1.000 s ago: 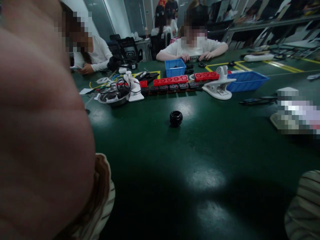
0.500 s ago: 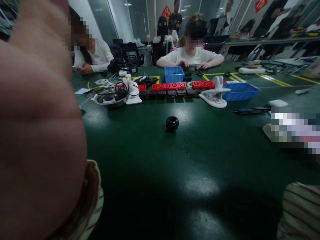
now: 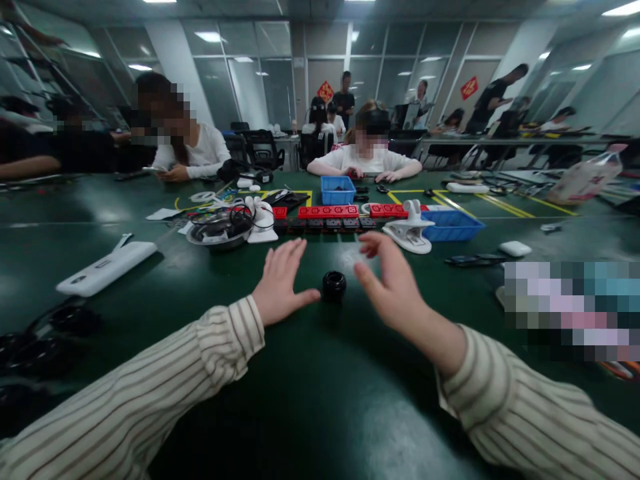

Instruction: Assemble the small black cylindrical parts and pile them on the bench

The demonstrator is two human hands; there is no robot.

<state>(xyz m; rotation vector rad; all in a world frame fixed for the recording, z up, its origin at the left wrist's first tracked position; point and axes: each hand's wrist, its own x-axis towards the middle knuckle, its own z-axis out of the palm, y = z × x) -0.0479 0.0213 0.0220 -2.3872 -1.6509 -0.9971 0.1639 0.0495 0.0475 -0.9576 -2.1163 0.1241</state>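
Note:
A small black ring-shaped coil with a hole in its top [image 3: 334, 285] stands on the green table [image 3: 320, 380] between my two hands. My left hand [image 3: 283, 283] is open just left of it, fingers stretched forward and the thumb tip close to the coil. On the other side, my right hand [image 3: 393, 280] is open too, its fingers slightly curled and the thumb apart. Neither hand holds anything. Whether the coil is rolled cable or a solid part, I cannot tell.
Behind the hands run red and black power strips [image 3: 327, 212], a metal bowl [image 3: 220, 230] with cables, a white clip stand [image 3: 410, 230] and blue bins [image 3: 453, 223]. A white power bank [image 3: 107, 267] lies left. Across the table sits a person in white [image 3: 365, 160].
A hand that covered the left side close to the camera is gone from there. Both my hands now reach forward on either side of the black coil. The view has tilted up.

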